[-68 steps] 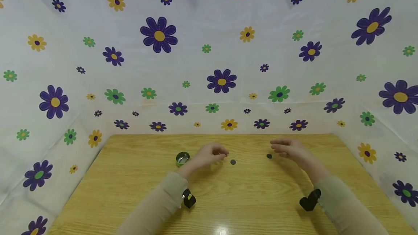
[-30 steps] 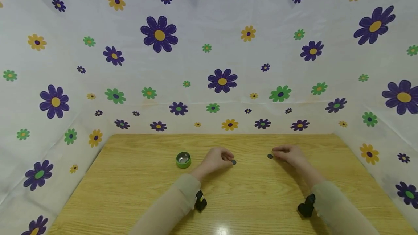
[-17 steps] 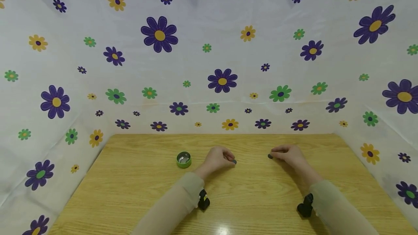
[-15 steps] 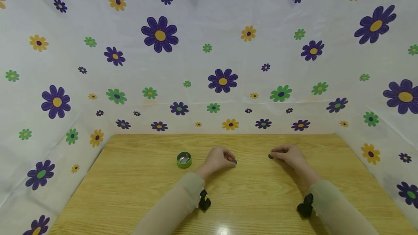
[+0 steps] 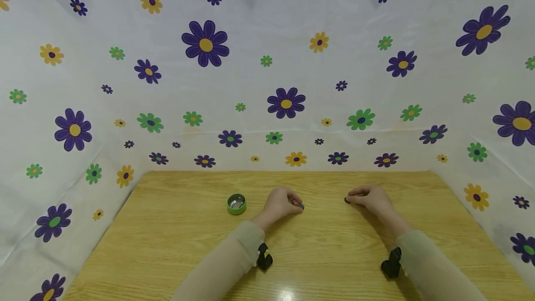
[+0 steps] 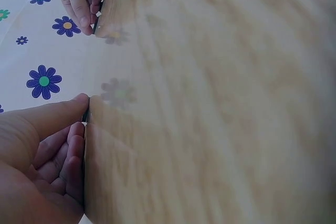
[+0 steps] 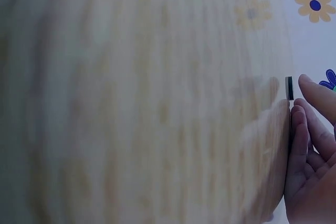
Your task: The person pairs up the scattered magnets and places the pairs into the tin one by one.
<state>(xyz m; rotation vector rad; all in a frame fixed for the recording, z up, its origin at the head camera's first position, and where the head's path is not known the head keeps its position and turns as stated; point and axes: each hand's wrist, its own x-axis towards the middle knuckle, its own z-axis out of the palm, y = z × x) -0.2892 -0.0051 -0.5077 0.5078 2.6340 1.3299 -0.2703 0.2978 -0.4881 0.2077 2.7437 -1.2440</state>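
Near the table's middle, my left hand [image 5: 279, 202] pinches a small dark round disc [image 5: 301, 206] between thumb and fingertips. In the left wrist view this disc [image 6: 85, 114] is a thin edge between thumb and index finger. To the right, my right hand [image 5: 373, 198] has its thumb and fingertips at a second dark disc [image 5: 347, 200]. The right wrist view shows that disc [image 7: 289, 88] edge-on, close to the table surface, between thumb tip and index finger. The fingers partly hide both discs, and whether either is lifted I cannot tell.
A round green tin [image 5: 237, 204] with a silvery inside stands uncovered to the left of my left hand. The wooden table [image 5: 175, 226] ends at a white cloth [image 5: 246, 78] printed with flowers, which hangs at the back and both sides.
Both hands have come down to the discs from beside them. The fingers have closed in, and less of each disc shows now. The tin stays where it was.
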